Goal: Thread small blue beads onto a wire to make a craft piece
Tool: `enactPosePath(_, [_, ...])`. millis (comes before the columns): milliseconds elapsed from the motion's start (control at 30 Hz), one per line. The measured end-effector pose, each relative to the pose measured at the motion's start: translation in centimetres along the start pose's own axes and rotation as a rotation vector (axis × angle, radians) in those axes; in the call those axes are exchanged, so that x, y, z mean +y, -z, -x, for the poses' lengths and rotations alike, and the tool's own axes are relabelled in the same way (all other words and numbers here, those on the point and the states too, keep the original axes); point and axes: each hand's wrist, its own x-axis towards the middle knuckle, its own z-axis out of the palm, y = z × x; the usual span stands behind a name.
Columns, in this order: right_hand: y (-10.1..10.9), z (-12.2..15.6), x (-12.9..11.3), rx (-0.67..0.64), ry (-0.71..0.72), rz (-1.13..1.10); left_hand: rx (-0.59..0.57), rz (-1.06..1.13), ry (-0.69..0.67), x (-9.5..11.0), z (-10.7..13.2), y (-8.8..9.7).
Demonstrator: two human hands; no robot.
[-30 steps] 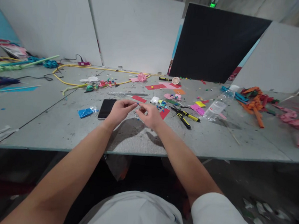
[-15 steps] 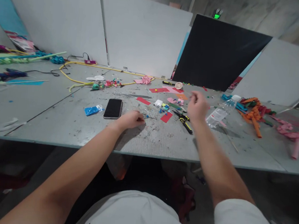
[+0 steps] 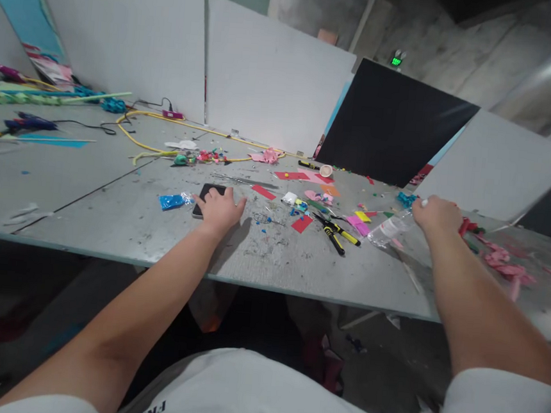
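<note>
My left hand [image 3: 220, 209] lies flat on the grey table [image 3: 110, 218], fingers spread, its fingertips resting on a black phone [image 3: 204, 194]. My right hand [image 3: 436, 215] has reached far to the right and curls around the cap end of a clear plastic bottle [image 3: 389, 228] that lies on its side. Between my hands lie yellow-handled pliers [image 3: 335, 232], small red card pieces [image 3: 301, 223] and scattered beads [image 3: 267, 220].
A blue packet [image 3: 170, 201] lies left of the phone. Pink and orange balloons [image 3: 497, 258] are heaped at the right. A yellow hose [image 3: 136, 140], cables and coloured scraps litter the back. White and black boards [image 3: 393, 123] stand behind the table.
My right hand swung from the table's middle to the right and closed on the bottle. My left hand moved left and settled flat on the phone. The camera tilted and turned right.
</note>
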Motion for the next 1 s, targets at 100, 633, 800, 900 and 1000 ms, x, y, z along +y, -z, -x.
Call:
enactPosePath(100, [1.8, 0.7, -0.4, -0.142, -0.059, 0.039, 0.029, 0.066, -0.039, 0.4, 0.1, 0.2])
enactPosePath(633, [15.4, 17.6, -5.3, 0.586, 0.921, -0.281, -0.384, 1.080, -0.678, 3.2, 16.7, 7.2])
enactPosePath(800, [16.9, 27.4, -11.8, 0.473, 1.121, -0.430, -0.433, 1.111, -0.550, 2.8, 22.4, 9.8])
enactPosePath(900, [18.1, 29.4, -13.4, 0.378, 1.115, -0.470, -0.382, 1.030, -0.429, 1.5, 24.2, 11.1])
enactPosePath(1000, [19.3, 29.4, -13.8, 0.358, 1.119, -0.451, -0.318, 0.946, -0.416, 0.0, 24.8, 12.5])
